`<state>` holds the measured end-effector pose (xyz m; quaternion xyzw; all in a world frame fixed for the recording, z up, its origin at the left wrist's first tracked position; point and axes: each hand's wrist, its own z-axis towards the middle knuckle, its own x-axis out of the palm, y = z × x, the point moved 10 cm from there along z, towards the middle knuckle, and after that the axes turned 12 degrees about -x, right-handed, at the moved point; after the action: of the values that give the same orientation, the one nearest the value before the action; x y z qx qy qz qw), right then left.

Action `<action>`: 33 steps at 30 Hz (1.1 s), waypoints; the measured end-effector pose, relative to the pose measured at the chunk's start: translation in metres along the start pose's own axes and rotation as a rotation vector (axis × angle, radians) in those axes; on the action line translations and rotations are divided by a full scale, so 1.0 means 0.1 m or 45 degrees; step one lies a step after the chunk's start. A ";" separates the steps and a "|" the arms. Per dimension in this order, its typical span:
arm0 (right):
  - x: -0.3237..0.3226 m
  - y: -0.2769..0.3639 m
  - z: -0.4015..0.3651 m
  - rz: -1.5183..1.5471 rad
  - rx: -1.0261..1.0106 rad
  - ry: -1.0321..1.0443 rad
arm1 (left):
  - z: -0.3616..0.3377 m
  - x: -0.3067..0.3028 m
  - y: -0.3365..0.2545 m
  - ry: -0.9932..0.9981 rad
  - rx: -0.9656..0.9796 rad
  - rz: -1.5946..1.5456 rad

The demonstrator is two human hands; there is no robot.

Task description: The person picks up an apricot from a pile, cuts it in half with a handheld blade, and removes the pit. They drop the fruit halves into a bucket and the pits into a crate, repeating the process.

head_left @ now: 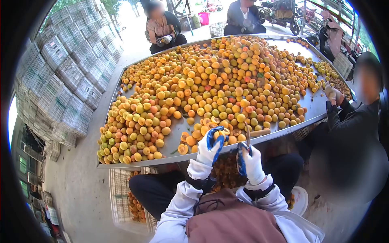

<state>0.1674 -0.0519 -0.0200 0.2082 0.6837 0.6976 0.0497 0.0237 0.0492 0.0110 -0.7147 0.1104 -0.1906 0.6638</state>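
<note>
My left hand, in a white glove with blue coating, is closed around an apricot at the near edge of the table. My right hand, gloved the same way, grips a thin knife whose blade points up and away from me; its handle is hidden in the fist. Just beyond this hand, a wooden handle lies on the table edge. Cut apricot halves sit beside my left hand, and a large heap of whole apricots spreads behind.
The metal table has a raised rim. Beneath it, a white crate and the space between my knees hold apricot pieces. Stacked crates rise at left. A co-worker's gloved hand is at right; two people sit across the table.
</note>
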 end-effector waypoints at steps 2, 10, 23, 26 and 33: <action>0.02 0.20 0.04 -0.008 0.073 0.013 | -0.09 0.05 -0.14 -0.056 0.253 0.400; 0.36 0.12 0.22 0.407 0.255 0.292 | -0.25 0.29 -0.32 -0.047 0.563 0.788; -0.02 -0.01 0.27 0.067 -0.257 -0.239 | 0.15 -0.64 -0.36 -0.581 0.343 0.728; 0.33 0.57 0.26 -0.550 -0.651 -0.110 | 0.17 -0.76 0.25 -0.196 -0.197 -0.324; 0.83 0.76 0.29 -0.618 -0.649 0.290 | -0.27 -0.91 0.49 0.110 -0.460 -1.060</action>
<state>0.1191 0.0003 0.0715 -0.0582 0.5188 0.8320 0.1876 -0.0655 0.0574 -0.0478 -0.7940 -0.1271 -0.4486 0.3901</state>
